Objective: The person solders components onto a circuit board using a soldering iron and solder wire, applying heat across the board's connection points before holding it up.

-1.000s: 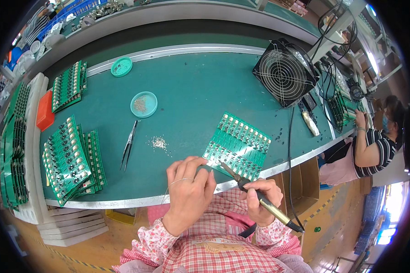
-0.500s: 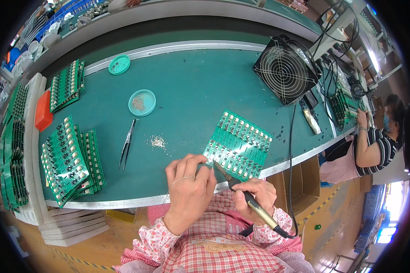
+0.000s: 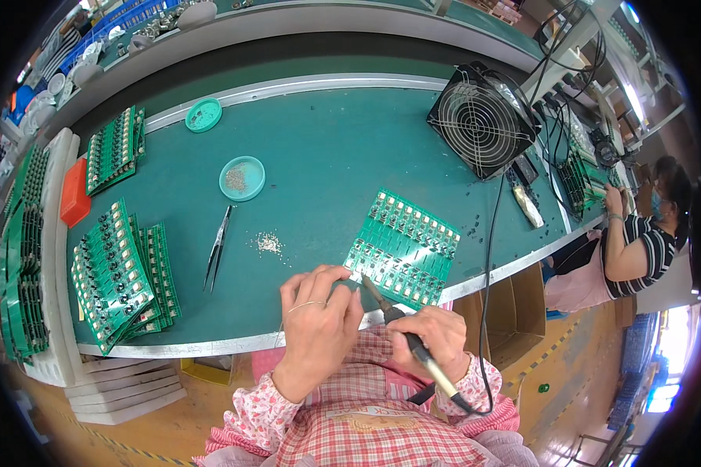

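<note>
A green circuit board (image 3: pixel 406 243), with rows of white and black parts, lies tilted near the table's front edge. My right hand (image 3: pixel 436 335) grips a soldering iron (image 3: pixel 439 375); its tip meets the board's lower left corner. At that same corner are the fingertips of my left hand (image 3: pixel 319 327), bent together. A thin strand of solder wire (image 3: pixel 308 303) runs across these fingers; the fingertips' exact hold on it is hidden. To the left lie a scatter of tiny pale components (image 3: pixel 269 244) and metal tweezers (image 3: pixel 217 251).
Two turquoise dishes (image 3: pixel 257 184) hold small parts. Stacked circuit boards (image 3: pixel 110 276), an orange-red box (image 3: pixel 75 193) and a white foam rack (image 3: pixel 64 311) of boards stand left. A black fan (image 3: pixel 479 124) stands far right; the iron's cord (image 3: pixel 488 288) crosses the front edge. A co-worker (image 3: pixel 631 253) sits right.
The soldering iron's handle and my right hand have shifted slightly left and down, the cord with them. My left hand stays at the board's corner. The whole view has shifted slightly.
</note>
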Tool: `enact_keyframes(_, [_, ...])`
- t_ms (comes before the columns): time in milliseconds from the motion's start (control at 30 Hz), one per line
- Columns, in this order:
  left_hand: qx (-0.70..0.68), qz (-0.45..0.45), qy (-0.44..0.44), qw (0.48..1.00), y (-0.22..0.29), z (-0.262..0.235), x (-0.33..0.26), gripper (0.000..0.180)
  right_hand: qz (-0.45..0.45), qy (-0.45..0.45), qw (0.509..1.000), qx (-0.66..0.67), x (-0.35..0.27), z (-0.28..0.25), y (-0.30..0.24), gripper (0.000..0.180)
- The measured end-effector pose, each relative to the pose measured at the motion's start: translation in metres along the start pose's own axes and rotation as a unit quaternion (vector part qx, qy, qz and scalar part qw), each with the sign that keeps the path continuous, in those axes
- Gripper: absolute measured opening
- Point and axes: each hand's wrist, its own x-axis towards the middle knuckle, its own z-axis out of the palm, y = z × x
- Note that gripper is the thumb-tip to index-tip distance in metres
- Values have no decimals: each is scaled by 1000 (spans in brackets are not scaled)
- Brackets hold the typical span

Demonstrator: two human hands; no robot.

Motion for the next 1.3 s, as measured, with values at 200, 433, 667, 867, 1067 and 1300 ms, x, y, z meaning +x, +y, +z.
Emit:
enact_keyframes(200, [-40,-3,-6,999,-4,-5,-1,10,247,85,949,176,-10,-15,-4,7])
enact_keyframes(433, [-15,-10,1,1000,-1,-1,2,11,373,126,864,315,30,-17,32,23])
enact_keyframes(667, [-11,-16,0,1000,1,1,5,14,401,63,853,329,46,-11,54,28])
enact_keyframes(867, [-6,-17,-1,1000,0,2,6,13,399,52,854,330,50,-8,58,29])
enact_keyframes(1067, [9,-23,-8,1000,2,2,8,13,397,39,853,336,51,-7,60,29])
enact_keyframes(1300, [11,-25,-12,1000,2,3,6,11,377,37,859,344,49,-7,58,28])
